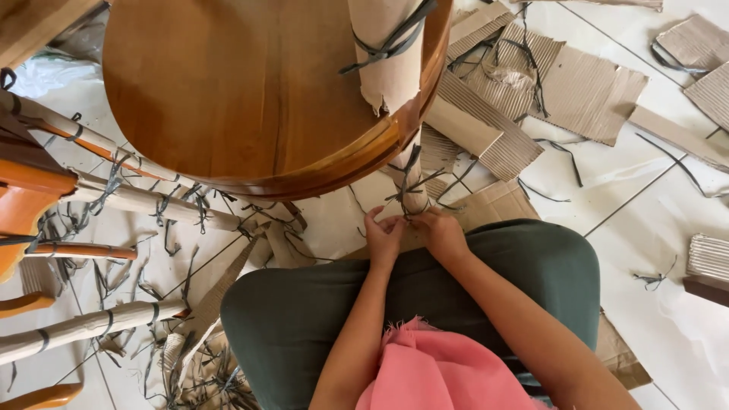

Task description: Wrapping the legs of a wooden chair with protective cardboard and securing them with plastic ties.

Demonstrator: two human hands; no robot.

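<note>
A round wooden seat (228, 99) lies upturned in front of me, with one leg (387, 53) wrapped in brown paper and bound by dark plastic strap. My left hand (383, 235) and my right hand (442, 231) meet at the low end of another paper-wrapped leg (412, 193). Both pinch the dark strap (410, 186) tied round it. My knees in dark green cloth (319, 311) sit just under the hands, and pink cloth (433, 372) lies over my lap.
More paper-wrapped wooden legs (144, 199) with straps lie to the left beside orange-brown furniture parts (26, 197). Torn corrugated cardboard (585, 91) and cut strap ends (562, 152) litter the white tiled floor at the right and behind the seat.
</note>
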